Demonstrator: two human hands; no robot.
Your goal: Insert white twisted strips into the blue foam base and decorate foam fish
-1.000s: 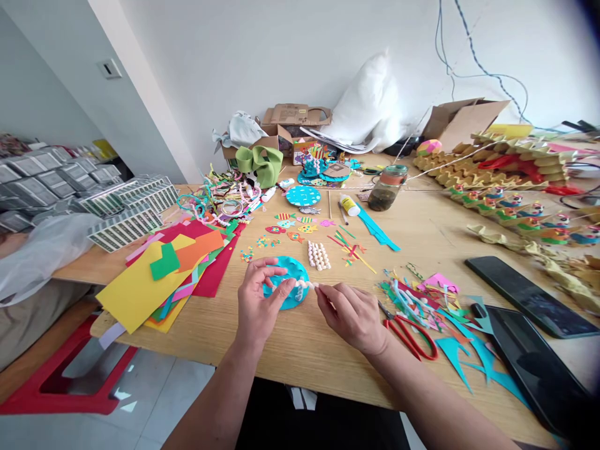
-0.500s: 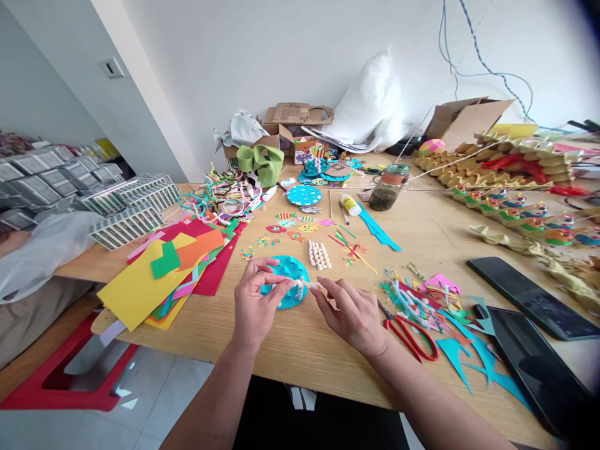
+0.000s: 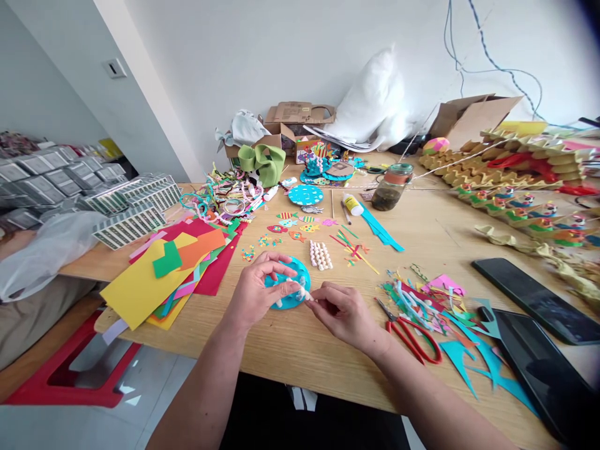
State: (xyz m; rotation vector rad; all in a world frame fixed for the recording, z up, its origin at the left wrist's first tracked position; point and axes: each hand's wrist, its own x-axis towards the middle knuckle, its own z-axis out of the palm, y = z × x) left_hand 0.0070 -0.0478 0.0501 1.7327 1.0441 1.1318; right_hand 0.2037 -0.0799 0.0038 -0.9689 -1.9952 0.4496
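Observation:
My left hand (image 3: 261,289) is closed at thumb and fingers on a short white bumpy pipe cleaner (image 3: 304,292), its index finger raised a little. From the other side, the fingertips of my right hand (image 3: 341,311) pinch the end of the same piece. Below my left hand lies a blue disc (image 3: 300,267) with small white pieces on it, partly hidden by the fingers. Just behind it, short white bumpy strips (image 3: 320,255) lie in rows. Several paper fish (image 3: 297,235) and tiny coloured paper bits (image 3: 248,253) are beyond.
Red-handled scissors (image 3: 415,337) and paper scraps (image 3: 435,300) lie to the right, near two dark phones (image 3: 534,300). Coloured sheets (image 3: 140,281) cover the left. A glue bottle (image 3: 352,205), a jar (image 3: 391,187) and a white-spotted blue disc (image 3: 305,195) stand or lie farther back.
My hands have come closer together around the white pipe cleaner. The right fingers have curled into a tighter pinch, and my left index finger has lifted away from the thumb.

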